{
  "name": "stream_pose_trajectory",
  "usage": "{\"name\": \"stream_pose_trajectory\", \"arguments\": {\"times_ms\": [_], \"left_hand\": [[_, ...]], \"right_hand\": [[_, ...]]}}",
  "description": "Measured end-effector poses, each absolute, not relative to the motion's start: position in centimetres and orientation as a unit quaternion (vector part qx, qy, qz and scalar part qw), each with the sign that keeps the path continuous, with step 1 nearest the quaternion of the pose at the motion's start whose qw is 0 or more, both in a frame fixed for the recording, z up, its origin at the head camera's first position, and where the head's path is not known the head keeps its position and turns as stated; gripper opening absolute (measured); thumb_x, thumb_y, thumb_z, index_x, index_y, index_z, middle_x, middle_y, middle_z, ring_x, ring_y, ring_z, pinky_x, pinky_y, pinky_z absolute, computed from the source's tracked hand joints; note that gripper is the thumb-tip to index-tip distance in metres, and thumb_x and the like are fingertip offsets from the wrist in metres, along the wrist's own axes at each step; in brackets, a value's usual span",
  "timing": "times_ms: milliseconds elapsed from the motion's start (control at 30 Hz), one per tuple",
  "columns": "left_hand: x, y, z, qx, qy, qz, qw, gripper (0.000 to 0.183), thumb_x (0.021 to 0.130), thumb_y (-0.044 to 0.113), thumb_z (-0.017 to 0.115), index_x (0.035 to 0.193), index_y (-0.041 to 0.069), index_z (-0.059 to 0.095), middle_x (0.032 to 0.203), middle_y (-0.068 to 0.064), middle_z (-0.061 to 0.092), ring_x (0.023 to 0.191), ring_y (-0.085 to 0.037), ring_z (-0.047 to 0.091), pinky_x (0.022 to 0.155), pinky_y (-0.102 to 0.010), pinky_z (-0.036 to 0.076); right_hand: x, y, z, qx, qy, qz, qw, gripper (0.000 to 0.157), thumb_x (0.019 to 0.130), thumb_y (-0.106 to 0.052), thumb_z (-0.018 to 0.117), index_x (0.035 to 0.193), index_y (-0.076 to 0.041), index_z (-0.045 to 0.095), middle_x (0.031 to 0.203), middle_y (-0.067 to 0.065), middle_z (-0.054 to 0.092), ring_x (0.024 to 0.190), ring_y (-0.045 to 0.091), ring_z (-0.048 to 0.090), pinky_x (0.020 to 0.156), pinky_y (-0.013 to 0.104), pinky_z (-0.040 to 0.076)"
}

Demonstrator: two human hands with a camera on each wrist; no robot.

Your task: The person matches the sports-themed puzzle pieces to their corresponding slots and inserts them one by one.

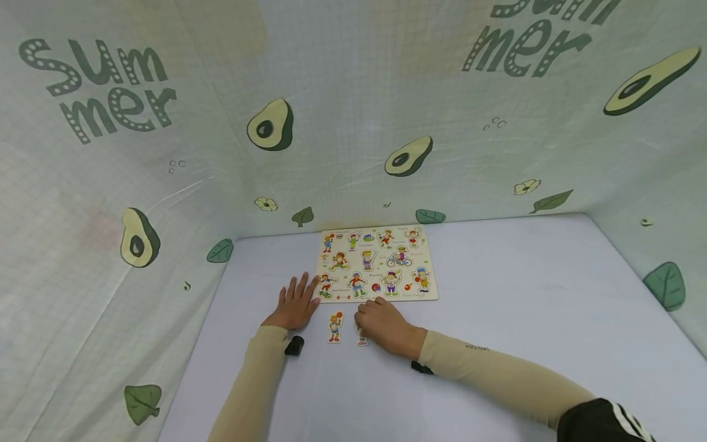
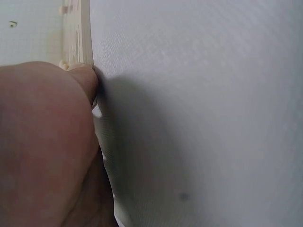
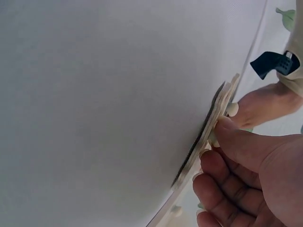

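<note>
A wooden peg puzzle board (image 1: 422, 252) with sports figures lies at the back of the table. My left hand (image 1: 295, 305) rests with fingers spread at its lower left corner; in the left wrist view the thumb (image 2: 84, 78) touches the board's edge. My right hand (image 1: 386, 325) pinches a figure-shaped puzzle piece (image 1: 361, 339) just in front of the board. The right wrist view shows thumb and index finger on the knob of that piece (image 3: 201, 142), seen edge-on with a dark shadow under it. Part of its picture is hidden by the hand.
Left of the held piece lies another puzzle piece (image 1: 335, 327), a figure with a ball. White cloth covers the table (image 1: 513, 288). A printed curtain (image 1: 342, 80) hangs behind and at both sides. Each wrist wears a small black device (image 1: 295, 345).
</note>
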State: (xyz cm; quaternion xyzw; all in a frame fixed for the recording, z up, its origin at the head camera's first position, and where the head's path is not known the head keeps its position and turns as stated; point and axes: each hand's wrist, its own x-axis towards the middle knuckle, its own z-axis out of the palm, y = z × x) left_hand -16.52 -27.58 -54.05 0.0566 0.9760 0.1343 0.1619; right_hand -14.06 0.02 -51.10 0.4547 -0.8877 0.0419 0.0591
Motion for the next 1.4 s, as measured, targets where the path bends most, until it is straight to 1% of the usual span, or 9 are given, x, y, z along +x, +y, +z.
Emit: {"name": "stream_pose_trajectory", "arguments": {"times_ms": [133,267,367,467,633,900,1000,1233,1400], "left_hand": [[-16.3,-27.6,-53.9,0.063,0.976,0.139,0.155,0.064,0.115,0.035,0.036,0.170,0.008,0.017,0.176,-0.024,0.003,0.160,-0.052,-0.002,0.125,-0.072,0.003],[-16.1,-27.6,-53.8,0.067,0.976,0.145,0.151,0.064,0.115,0.035,0.037,0.170,0.007,0.018,0.176,-0.025,0.004,0.160,-0.053,-0.001,0.125,-0.072,0.004],[-16.0,-27.6,-53.9,0.066,0.975,0.148,0.150,0.064,0.115,0.034,0.038,0.169,0.007,0.018,0.176,-0.025,0.005,0.160,-0.053,0.000,0.125,-0.072,0.004],[-16.1,-27.7,-54.1,0.063,0.975,0.147,0.157,0.065,0.115,0.035,0.037,0.170,0.008,0.016,0.176,-0.024,0.003,0.160,-0.052,-0.001,0.125,-0.072,0.003],[-16.1,-27.9,-54.5,0.061,0.974,0.141,0.166,0.065,0.115,0.038,0.035,0.171,0.011,0.013,0.177,-0.021,0.000,0.161,-0.050,-0.004,0.126,-0.070,0.002],[-16.0,-27.8,-54.2,0.066,0.975,0.145,0.152,0.064,0.115,0.035,0.036,0.170,0.008,0.016,0.176,-0.023,0.003,0.160,-0.052,-0.002,0.126,-0.071,0.003],[-16.0,-27.5,-54.0,0.061,0.976,0.146,0.153,0.064,0.115,0.036,0.036,0.170,0.009,0.016,0.177,-0.022,0.003,0.161,-0.051,-0.002,0.126,-0.071,0.003],[-16.0,-27.4,-53.7,0.055,0.975,0.146,0.159,0.065,0.115,0.036,0.037,0.171,0.010,0.016,0.177,-0.021,0.002,0.161,-0.050,-0.004,0.126,-0.070,0.001],[-16.3,-27.5,-54.0,0.057,0.976,0.149,0.151,0.064,0.115,0.035,0.038,0.170,0.010,0.017,0.177,-0.022,0.002,0.161,-0.050,-0.004,0.126,-0.070,0.001]], "right_hand": [[-14.2,0.1,-50.7,0.450,-0.889,0.048,0.064,0.016,0.089,-0.033,0.084,0.095,-0.020,0.078,0.091,-0.008,0.071,0.087,0.011,0.065,0.077,0.027,0.047],[-14.9,0.3,-50.1,0.440,-0.893,0.064,0.075,0.012,0.092,-0.032,0.082,0.095,-0.021,0.079,0.094,-0.008,0.072,0.090,0.012,0.067,0.081,0.029,0.050],[-15.6,0.5,-49.7,0.432,-0.895,0.078,0.081,0.011,0.092,-0.031,0.082,0.094,-0.021,0.078,0.095,-0.009,0.073,0.091,0.012,0.066,0.082,0.030,0.050],[-16.4,0.7,-49.2,0.426,-0.895,0.096,0.087,0.011,0.091,-0.029,0.083,0.093,-0.020,0.077,0.095,-0.007,0.073,0.090,0.013,0.066,0.080,0.031,0.050],[-17.5,0.9,-48.3,0.422,-0.894,0.111,0.101,0.010,0.093,-0.025,0.082,0.096,-0.018,0.077,0.097,-0.005,0.073,0.095,0.015,0.067,0.081,0.033,0.051],[-19.4,0.9,-47.8,0.429,-0.886,0.111,0.136,0.010,0.095,-0.024,0.081,0.098,-0.017,0.075,0.099,-0.004,0.071,0.095,0.016,0.067,0.082,0.034,0.051],[-20.1,0.9,-47.7,0.430,-0.883,0.115,0.150,0.009,0.095,-0.023,0.081,0.098,-0.017,0.075,0.100,-0.005,0.071,0.095,0.016,0.066,0.081,0.033,0.051],[-21.5,0.7,-47.4,0.423,-0.886,0.116,0.149,0.007,0.097,-0.021,0.079,0.100,-0.016,0.075,0.102,-0.003,0.070,0.097,0.017,0.065,0.084,0.035,0.052],[-22.7,0.6,-46.9,0.415,-0.889,0.126,0.149,0.009,0.096,-0.021,0.079,0.101,-0.015,0.075,0.103,-0.002,0.071,0.096,0.018,0.065,0.082,0.036,0.051]]}}
